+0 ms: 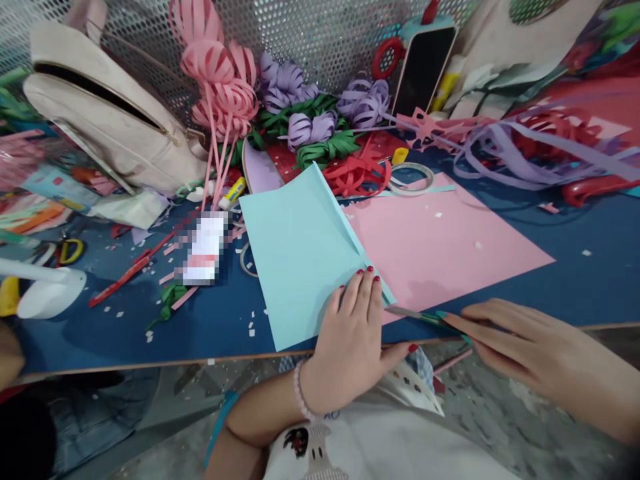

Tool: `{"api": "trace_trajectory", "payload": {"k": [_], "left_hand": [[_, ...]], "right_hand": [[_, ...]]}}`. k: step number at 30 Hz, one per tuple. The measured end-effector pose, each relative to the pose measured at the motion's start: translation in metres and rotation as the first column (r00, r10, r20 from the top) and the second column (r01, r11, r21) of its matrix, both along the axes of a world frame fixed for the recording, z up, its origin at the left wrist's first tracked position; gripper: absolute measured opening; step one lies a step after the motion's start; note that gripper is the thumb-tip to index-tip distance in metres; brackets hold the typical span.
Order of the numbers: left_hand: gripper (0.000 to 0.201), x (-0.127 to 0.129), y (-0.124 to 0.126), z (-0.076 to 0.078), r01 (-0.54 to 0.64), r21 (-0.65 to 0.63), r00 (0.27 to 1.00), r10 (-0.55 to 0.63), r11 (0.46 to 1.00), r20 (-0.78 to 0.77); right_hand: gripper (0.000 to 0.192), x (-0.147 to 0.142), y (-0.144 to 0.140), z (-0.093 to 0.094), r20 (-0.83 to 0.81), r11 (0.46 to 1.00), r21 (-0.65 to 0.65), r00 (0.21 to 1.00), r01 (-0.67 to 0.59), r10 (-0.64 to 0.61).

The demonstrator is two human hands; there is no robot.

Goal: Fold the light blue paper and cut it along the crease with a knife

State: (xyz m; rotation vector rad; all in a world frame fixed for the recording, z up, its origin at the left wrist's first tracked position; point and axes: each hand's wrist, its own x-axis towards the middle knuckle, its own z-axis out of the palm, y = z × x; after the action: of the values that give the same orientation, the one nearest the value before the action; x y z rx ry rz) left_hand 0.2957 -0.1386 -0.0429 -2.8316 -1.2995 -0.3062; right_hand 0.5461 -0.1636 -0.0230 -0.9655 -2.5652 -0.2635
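Note:
A light blue sheet of paper [295, 260] lies near the table's front edge, its right side folded over into a narrow strip. My left hand [353, 333] rests flat on its lower right part, fingers stretched out over the paper and the fold. In my right hand [520, 340] is a pair of scissors [425, 315] with green handles. The blades point left, and their tip is at the lower end of the folded strip. A pink sheet of paper [450, 243] lies partly beneath the blue one.
Purple paper strips [530, 157], red paper strips [360, 175] and a tape roll [411, 179] lie behind the sheets. A phone [425, 70] leans at the back. A beige backpack [115, 113] stands left of pink paper-strip flowers [225, 80]. A co-worker's hand [9, 353] shows at the left edge.

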Motion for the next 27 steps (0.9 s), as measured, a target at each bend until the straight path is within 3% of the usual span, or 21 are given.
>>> {"api": "trace_trajectory", "payload": {"k": [4, 8, 15, 19, 22, 27], "left_hand": [[0.079, 0.000, 0.000, -0.001, 0.003, -0.004, 1.000, -0.003, 1.000, -0.001], [0.080, 0.000, 0.000, -0.002, -0.003, 0.000, 1.000, 0.003, 1.000, 0.002], [0.079, 0.000, 0.000, -0.002, -0.002, 0.000, 1.000, 0.002, 1.000, -0.007], [0.079, 0.000, 0.000, -0.002, -0.004, 0.003, 1.000, 0.004, 1.000, -0.012], [0.080, 0.000, 0.000, -0.002, -0.009, 0.002, 1.000, 0.009, 1.000, -0.018], [0.081, 0.000, 0.000, -0.001, -0.013, -0.004, 0.999, 0.013, 1.000, -0.035]], "right_hand": [[0.048, 0.003, -0.003, -0.002, 0.063, 1.000, 0.004, 0.998, 0.004, -0.005], [0.078, 0.011, -0.009, -0.007, -0.076, 0.981, -0.189, 0.995, 0.050, -0.065], [0.061, 0.009, -0.013, -0.006, -0.148, 0.924, -0.343, 0.961, 0.171, -0.233], [0.059, 0.009, -0.019, -0.011, -0.100, 0.917, -0.377, 0.978, 0.133, -0.183], [0.062, 0.007, -0.021, -0.012, -0.044, 0.944, -0.325, 0.996, 0.060, -0.079], [0.057, -0.005, -0.013, 0.002, 0.105, 0.993, -0.069, 0.989, -0.098, 0.105]]}}
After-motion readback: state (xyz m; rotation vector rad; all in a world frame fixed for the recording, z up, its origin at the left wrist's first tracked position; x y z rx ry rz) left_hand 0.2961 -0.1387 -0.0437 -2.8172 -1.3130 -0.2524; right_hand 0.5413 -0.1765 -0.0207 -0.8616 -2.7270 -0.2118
